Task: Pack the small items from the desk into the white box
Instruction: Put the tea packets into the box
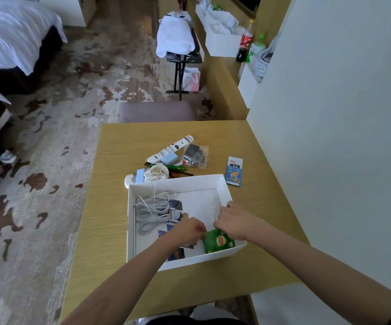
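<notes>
The white box (222,184) sits open on the wooden desk (110,221). Inside it lie coiled grey cables (153,211) at the left and several photo cards (175,205). A green Lipton tea packet (218,241) stands in the box's near right corner. My left hand (187,231) pinches the packet's left side and my right hand (233,221) holds its top right. Behind the box lies a pile of small items: a white tube (169,150), a clear bag with a dark item (194,154), a green pen (176,167), a white cloth pouch (157,173).
A blue snack packet (234,171) lies on the desk right of the box's far corner. A white wall (330,137) borders the desk on the right. A chair seat (157,111) stands behind the desk. Carpet and beds are to the left.
</notes>
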`<state>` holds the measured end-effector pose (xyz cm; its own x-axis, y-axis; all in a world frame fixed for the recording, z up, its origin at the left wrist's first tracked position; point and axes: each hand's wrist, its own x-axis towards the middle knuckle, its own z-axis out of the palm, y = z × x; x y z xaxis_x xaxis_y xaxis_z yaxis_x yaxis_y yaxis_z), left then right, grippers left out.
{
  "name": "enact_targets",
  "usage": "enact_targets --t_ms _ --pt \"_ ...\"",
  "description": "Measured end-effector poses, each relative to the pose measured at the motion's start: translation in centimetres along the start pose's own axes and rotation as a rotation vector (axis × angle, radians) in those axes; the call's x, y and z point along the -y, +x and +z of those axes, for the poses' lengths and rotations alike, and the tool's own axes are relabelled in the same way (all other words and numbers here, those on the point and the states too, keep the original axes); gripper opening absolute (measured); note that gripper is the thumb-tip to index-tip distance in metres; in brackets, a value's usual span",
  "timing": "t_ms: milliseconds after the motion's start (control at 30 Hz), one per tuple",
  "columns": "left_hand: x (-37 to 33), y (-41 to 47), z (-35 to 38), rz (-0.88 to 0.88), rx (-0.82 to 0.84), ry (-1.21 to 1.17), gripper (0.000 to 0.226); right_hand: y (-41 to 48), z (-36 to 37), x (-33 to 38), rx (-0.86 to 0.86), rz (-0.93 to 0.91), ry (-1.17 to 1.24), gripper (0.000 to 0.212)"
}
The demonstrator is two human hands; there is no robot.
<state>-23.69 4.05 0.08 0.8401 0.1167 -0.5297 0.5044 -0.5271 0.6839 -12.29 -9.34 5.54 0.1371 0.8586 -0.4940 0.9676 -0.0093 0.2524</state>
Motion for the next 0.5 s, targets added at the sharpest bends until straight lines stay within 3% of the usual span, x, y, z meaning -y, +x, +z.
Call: enact_targets --t_ms 300,400,500 --pt "0.4 0.6 1.2 -0.003 -0.060 0.140 0.014 0.2 1.0 -0.6 0.015 -0.042 -0.069 0.024" --pt "0.5 0.7 1.4 -0.039 -0.017 0.149 0.017 0.1 1.0 -1.5 -0.086 -0.047 0.022 0.029" --pt "0.1 1.2 1.2 -0.081 0.050 0.012 0.016 0.2 0.6 -3.4 -0.212 -0.019 0.172 0.034"
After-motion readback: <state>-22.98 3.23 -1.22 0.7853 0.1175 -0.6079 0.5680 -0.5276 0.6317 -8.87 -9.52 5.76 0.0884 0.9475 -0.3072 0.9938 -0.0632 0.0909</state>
